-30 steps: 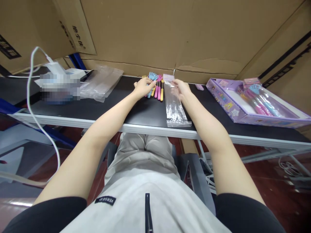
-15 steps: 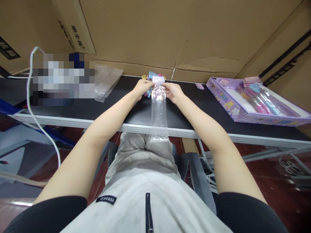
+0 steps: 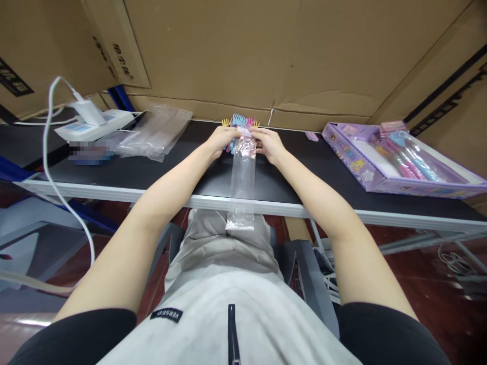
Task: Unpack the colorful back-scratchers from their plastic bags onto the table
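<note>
A long clear plastic bag (image 3: 242,177) hangs from my fingers over the table's front edge, down to my lap. At its upper end is a small pink card (image 3: 244,131); I cannot tell whether it is inside the bag. My left hand (image 3: 221,140) pinches the left side of the bag's top. On the other side, the fingers of my right hand (image 3: 269,144) close on the bag beside the card. Just behind my hands lie several claw-headed sticks (image 3: 239,120) in blue, yellow and pink, their lower parts mostly hidden.
At the right stands a purple display box (image 3: 367,177) with bagged claw-headed sticks (image 3: 413,157). A small pink card (image 3: 312,136) lies left of it. To the left are clear bags (image 3: 155,133) and a power strip (image 3: 97,125) with a charger. Cardboard (image 3: 236,56) walls the back.
The bag's lower end has swung left and slightly down. My right hand has shifted a little left, its fingers now closer over the card. The card shows less.
</note>
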`<state>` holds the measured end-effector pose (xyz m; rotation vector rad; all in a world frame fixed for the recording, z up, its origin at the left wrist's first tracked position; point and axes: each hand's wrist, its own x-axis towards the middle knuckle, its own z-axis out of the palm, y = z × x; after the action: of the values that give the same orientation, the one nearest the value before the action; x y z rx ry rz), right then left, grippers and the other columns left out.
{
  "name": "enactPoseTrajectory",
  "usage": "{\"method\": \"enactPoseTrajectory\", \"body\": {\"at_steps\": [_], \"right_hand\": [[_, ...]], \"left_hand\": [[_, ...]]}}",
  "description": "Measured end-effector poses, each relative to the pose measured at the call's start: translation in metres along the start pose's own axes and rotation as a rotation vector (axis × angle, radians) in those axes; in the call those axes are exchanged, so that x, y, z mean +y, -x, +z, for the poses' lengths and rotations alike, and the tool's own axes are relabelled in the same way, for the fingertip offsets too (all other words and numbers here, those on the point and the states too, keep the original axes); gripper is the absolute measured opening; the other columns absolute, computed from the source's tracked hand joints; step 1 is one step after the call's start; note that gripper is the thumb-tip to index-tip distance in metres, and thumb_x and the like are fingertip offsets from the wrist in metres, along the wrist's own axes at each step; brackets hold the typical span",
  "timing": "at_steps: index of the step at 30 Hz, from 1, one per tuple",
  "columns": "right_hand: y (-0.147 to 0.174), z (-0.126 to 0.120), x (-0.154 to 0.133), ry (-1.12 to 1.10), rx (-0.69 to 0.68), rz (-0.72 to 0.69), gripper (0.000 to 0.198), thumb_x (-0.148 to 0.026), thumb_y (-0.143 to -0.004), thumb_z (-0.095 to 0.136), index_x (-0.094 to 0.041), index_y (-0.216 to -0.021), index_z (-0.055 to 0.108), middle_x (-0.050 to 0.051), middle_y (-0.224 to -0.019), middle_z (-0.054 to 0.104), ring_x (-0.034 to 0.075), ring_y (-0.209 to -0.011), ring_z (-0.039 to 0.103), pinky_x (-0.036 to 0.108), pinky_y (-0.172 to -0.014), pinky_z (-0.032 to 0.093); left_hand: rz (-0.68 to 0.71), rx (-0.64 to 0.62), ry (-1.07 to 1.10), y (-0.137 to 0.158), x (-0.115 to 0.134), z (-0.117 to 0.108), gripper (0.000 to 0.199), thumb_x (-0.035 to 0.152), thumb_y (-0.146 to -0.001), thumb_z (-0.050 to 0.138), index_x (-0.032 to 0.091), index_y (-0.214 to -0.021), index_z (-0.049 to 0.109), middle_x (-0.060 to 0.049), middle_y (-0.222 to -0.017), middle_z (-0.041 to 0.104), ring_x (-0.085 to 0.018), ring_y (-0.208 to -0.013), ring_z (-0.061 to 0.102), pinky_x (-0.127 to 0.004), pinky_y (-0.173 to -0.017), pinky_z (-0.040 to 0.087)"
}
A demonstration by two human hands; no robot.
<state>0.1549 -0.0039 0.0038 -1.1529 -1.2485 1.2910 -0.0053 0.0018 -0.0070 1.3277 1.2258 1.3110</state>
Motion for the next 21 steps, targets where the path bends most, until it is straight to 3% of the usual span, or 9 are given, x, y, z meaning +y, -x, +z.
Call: {"method": "enactPoseTrajectory", "body": {"at_steps": [4,7,11,16,21], "right_hand": [[-0.003,-0.002,-0.001,0.007,0.042,-0.024,0.017,-0.010,-0.096,0.061,-0.017,-0.108,0.070,-0.003,-0.073,0.065,0.007,-0.051,0.055,0.018,-0.052,0.050],[-0.005,-0.003,-0.001,0.029,0.071,-0.054,0.014,-0.011,-0.096,0.060,-0.017,-0.104,0.069,-0.003,-0.073,0.063,0.006,-0.050,0.053,0.017,-0.050,0.048],[-0.010,-0.006,0.002,0.080,0.096,-0.138,0.007,-0.015,-0.095,0.064,-0.019,-0.099,0.069,-0.002,-0.079,0.066,0.007,-0.055,0.058,0.018,-0.053,0.051],[-0.016,-0.010,0.011,0.254,0.097,-0.389,0.012,-0.031,-0.090,0.075,-0.021,-0.095,0.069,0.001,-0.088,0.071,0.016,-0.083,0.071,0.029,-0.078,0.062],[-0.021,-0.009,0.014,0.419,0.105,-0.584,0.018,-0.036,-0.087,0.077,-0.020,-0.087,0.068,0.003,-0.092,0.073,0.020,-0.099,0.070,0.037,-0.098,0.058]], "left_hand": [[0.052,-0.090,-0.006,0.010,0.008,0.000,0.011,0.011,-0.076,0.073,0.014,-0.066,0.069,-0.002,-0.063,0.068,-0.009,-0.046,0.050,-0.021,-0.047,0.038],[0.060,-0.127,-0.007,0.015,0.013,0.001,0.017,0.012,-0.075,0.073,0.015,-0.061,0.064,-0.002,-0.064,0.068,-0.010,-0.048,0.053,-0.022,-0.049,0.041],[0.096,-0.082,0.004,0.015,0.013,0.003,0.014,0.011,-0.072,0.071,0.015,-0.062,0.063,-0.002,-0.067,0.068,-0.012,-0.058,0.060,-0.024,-0.062,0.051],[0.062,0.065,0.007,0.007,0.006,0.002,0.012,0.009,-0.069,0.063,0.016,-0.059,0.063,0.000,-0.060,0.060,-0.013,-0.057,0.056,-0.025,-0.062,0.049],[-0.025,0.163,0.035,0.007,0.010,0.001,0.023,0.006,-0.070,0.060,0.017,-0.050,0.054,0.002,-0.051,0.048,-0.010,-0.049,0.043,-0.024,-0.053,0.036]]}}
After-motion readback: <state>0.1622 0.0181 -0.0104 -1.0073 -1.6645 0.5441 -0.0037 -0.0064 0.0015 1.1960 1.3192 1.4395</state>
